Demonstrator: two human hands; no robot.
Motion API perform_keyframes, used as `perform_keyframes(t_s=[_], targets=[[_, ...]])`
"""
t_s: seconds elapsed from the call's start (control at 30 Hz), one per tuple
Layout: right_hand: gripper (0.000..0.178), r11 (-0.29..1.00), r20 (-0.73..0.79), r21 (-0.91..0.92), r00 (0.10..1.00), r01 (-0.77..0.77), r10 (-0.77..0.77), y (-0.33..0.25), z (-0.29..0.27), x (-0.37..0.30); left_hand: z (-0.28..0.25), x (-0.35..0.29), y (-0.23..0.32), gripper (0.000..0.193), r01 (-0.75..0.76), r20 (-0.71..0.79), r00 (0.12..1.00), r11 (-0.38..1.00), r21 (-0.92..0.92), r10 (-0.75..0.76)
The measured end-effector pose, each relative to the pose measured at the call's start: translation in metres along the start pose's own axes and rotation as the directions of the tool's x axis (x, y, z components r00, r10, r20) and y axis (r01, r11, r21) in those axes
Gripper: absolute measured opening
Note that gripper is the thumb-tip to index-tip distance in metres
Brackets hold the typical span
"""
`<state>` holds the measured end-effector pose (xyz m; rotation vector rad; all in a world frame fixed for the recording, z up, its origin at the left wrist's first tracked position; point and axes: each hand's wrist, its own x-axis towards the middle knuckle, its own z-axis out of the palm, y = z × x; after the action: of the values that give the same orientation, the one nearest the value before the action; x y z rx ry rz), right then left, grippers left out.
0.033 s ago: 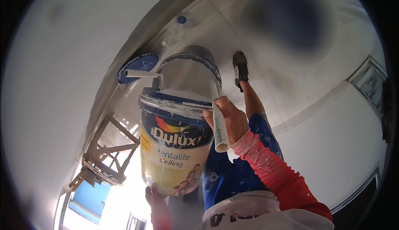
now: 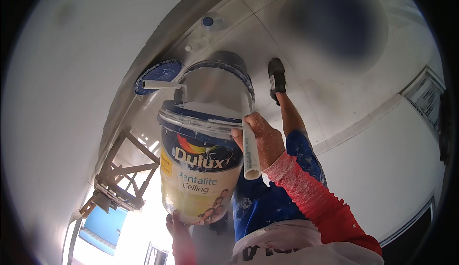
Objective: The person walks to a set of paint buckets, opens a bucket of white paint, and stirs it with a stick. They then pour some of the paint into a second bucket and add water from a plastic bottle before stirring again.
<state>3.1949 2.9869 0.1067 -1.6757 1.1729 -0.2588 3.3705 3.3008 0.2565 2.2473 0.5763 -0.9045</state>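
A paint bucket [image 2: 198, 169] with a dark blue rim and a pale yellow label is tilted away from me in front of a second bucket [image 2: 217, 85]. Both rims are smeared with white paint. My left hand [image 2: 177, 223] supports the tilted bucket at its base, fingers partly hidden beneath it. Beside the rim, my right hand [image 2: 263, 136] is closed around a white plastic pipe [image 2: 251, 155], its fingertips touching or very near the rim. Behind the tilted bucket, a paint roller handle [image 2: 161, 84] sticks out to the left at the second bucket's edge.
A blue lid [image 2: 165, 71] spattered with paint lies by the left wall. Two clear bottles, one with a blue cap [image 2: 208, 21], stand on the tiled floor farther off. A wooden frame [image 2: 126, 169] stands at the left. My shoe [image 2: 276, 76] is right of the buckets.
Almost nothing differs. The tilted bucket and the pipe have shifted very slightly left, together with my right hand.
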Motion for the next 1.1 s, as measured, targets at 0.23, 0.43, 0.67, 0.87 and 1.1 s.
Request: perform_keyframes(t_s=[0.23, 0.43, 0.67, 0.87, 1.1], targets=[[0.051, 0.999, 0.13, -0.033, 0.991, 0.035, -0.03, 0.004, -0.011, 0.007, 0.013, 0.005, 0.004, 0.044, 0.053, -0.128, 0.991, 0.998, 0.033, -0.048], [0.043, 0.994, 0.129, -0.061, 0.988, 0.087, -0.079, 0.011, -0.015, 0.014, 0.017, 0.0, 0.01, 0.043, 0.092, -0.131, 0.988, 0.995, 0.03, -0.088], [0.044, 0.998, 0.099, 0.014, 0.993, 0.061, -0.062, 0.015, -0.017, 0.013, 0.019, -0.004, 0.011, 0.04, 0.057, -0.154, 0.987, 0.998, 0.024, -0.053], [0.046, 0.989, 0.131, -0.098, 0.986, 0.112, -0.098, 0.01, -0.021, 0.016, 0.017, 0.001, 0.01, 0.037, 0.051, -0.168, 0.985, 0.999, 0.016, -0.048], [0.047, 0.984, 0.184, -0.115, 0.977, 0.135, -0.112, 0.017, -0.012, 0.012, 0.021, -0.001, 0.012, 0.032, 0.041, -0.139, 0.99, 0.999, 0.031, -0.036]])
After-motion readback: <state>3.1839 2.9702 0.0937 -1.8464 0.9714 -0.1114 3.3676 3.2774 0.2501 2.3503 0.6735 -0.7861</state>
